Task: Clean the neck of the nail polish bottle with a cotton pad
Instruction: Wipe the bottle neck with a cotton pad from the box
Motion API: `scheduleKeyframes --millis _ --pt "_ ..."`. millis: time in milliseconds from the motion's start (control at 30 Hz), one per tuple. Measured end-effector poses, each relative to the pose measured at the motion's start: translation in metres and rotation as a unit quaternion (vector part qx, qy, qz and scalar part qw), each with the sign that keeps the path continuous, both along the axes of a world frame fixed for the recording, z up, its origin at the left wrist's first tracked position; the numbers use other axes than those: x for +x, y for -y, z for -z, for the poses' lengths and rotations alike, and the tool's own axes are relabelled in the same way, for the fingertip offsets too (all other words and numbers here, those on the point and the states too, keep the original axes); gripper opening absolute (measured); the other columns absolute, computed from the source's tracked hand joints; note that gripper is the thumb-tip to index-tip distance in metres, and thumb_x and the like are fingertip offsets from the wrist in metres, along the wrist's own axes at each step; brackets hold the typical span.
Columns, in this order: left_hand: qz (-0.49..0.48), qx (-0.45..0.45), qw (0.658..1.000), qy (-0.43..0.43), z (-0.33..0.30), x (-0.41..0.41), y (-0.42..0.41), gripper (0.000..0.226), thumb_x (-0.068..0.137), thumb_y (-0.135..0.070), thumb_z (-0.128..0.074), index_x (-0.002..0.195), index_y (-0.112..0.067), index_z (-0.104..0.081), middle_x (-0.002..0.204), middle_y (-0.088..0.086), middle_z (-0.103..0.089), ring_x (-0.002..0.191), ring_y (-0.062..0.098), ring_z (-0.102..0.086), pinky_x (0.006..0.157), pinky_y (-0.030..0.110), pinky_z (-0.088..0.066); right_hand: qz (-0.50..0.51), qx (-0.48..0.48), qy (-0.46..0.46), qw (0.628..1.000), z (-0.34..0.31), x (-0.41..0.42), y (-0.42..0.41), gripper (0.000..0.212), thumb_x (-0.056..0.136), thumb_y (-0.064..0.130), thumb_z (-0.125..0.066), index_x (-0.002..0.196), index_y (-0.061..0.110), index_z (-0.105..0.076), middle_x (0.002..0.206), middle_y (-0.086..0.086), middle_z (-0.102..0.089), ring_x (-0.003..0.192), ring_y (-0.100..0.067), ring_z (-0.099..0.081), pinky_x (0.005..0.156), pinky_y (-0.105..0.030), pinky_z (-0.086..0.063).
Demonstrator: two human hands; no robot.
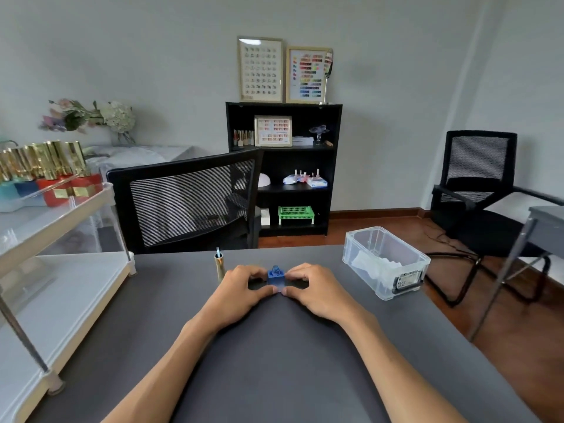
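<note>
Head view showed both hands resting on the dark tabletop point(274, 346), curled around a small blue nail polish bottle point(276, 276) standing uncapped between them. Left hand point(238, 293) and right hand point(317, 290) each gripped a side of it, thumbs nearly meeting in front. Its gold cap with brush point(219, 264) stood upright just left. A clear plastic box point(385, 261) holding white pads sat to the right.

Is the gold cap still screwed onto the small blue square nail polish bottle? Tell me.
No: the blue nail polish bottle stands uncapped between both hands, and the gold cap with its brush stands apart on the table.
</note>
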State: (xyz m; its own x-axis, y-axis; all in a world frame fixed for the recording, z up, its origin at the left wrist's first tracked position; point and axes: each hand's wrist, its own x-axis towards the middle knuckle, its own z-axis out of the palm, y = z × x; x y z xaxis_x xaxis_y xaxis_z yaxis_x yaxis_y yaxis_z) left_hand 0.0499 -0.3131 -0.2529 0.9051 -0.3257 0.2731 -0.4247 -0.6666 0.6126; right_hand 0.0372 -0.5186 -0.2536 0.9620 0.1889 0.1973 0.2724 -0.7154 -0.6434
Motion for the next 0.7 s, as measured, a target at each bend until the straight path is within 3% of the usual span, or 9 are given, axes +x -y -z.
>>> scheduleKeyframes --millis 100,200,267,367,500,567,700 --pt "-0.009 -0.019 1.000 0.016 0.006 0.003 0.001 0.025 0.085 -0.036 -0.076 0.105 -0.021 -0.074 0.093 -0.021 -0.067 0.089 -0.004 -0.060 0.075 0.001 -0.039 0.004 -0.029 -0.014 0.999 -0.007 -0.012 0.005 0.031 0.090 0.034 -0.069 0.121 0.028 -0.071 0.126 0.008 -0.067 0.109 -0.009 -0.061 0.099 -0.028 -0.048" --pt "-0.006 -0.005 0.999 0.036 0.010 0.004 0.006 0.024 0.085 -0.039 -0.076 0.103 -0.023 -0.073 0.090 -0.024 -0.060 0.091 0.001 -0.056 0.075 0.010 -0.037 0.016 -0.038 -0.011 0.999 -0.022 -0.027 0.011 0.039 0.094 0.034 -0.063 0.133 0.033 -0.062 0.127 0.006 -0.069 0.107 -0.008 -0.066 0.097 -0.030 -0.051" --pt "0.012 0.003 0.999 0.035 0.012 0.005 0.014 0.026 0.085 -0.042 -0.075 0.104 -0.025 -0.071 0.091 -0.024 -0.060 0.095 0.004 -0.055 0.075 0.012 -0.036 0.024 -0.016 0.019 0.999 -0.039 -0.037 0.018 0.037 0.096 0.034 -0.061 0.133 0.035 -0.062 0.118 0.010 -0.072 0.098 0.001 -0.066 0.090 -0.023 -0.054" --pt "0.034 -0.003 0.999 0.025 0.011 0.006 0.030 0.026 0.084 -0.043 -0.075 0.103 -0.026 -0.070 0.089 -0.030 -0.055 0.090 -0.002 -0.053 0.073 0.004 -0.035 0.050 0.038 0.067 0.996 -0.079 -0.048 0.041 0.029 0.093 0.033 -0.063 0.121 0.034 -0.070 0.092 0.019 -0.074 0.083 0.008 -0.067 0.070 -0.008 -0.050" --pt "0.059 -0.010 0.998 0.024 0.009 0.004 0.047 0.026 0.085 -0.044 -0.075 0.104 -0.028 -0.070 0.089 -0.033 -0.052 0.087 -0.006 -0.053 0.073 0.004 -0.035 0.139 0.088 0.127 0.978 -0.128 -0.044 0.094 0.018 0.091 0.023 -0.066 0.103 0.027 -0.079 0.076 0.012 -0.076 0.067 -0.004 -0.073 0.067 -0.021 -0.060" --pt "0.066 -0.013 0.997 0.030 0.011 0.002 0.050 0.024 0.085 -0.045 -0.074 0.104 -0.032 -0.068 0.090 -0.034 -0.051 0.087 -0.008 -0.052 0.074 0.004 -0.035 0.180 0.048 0.098 0.978 -0.137 -0.032 0.113 0.016 0.091 0.017 -0.065 0.095 0.021 -0.080 0.073 0.006 -0.076 0.062 -0.008 -0.074 0.066 -0.027 -0.063" --pt "0.074 -0.009 0.997 0.029 0.014 0.001 0.047 0.023 0.086 -0.046 -0.072 0.106 -0.035 -0.067 0.093 -0.033 -0.052 0.089 -0.009 -0.051 0.075 0.004 -0.036 0.188 -0.133 -0.050 0.972 -0.130 -0.005 0.114 0.023 0.082 0.009 -0.056 0.071 0.014 -0.076 0.066 -0.005 -0.076 0.054 -0.013 -0.073 0.064 -0.031 -0.064"
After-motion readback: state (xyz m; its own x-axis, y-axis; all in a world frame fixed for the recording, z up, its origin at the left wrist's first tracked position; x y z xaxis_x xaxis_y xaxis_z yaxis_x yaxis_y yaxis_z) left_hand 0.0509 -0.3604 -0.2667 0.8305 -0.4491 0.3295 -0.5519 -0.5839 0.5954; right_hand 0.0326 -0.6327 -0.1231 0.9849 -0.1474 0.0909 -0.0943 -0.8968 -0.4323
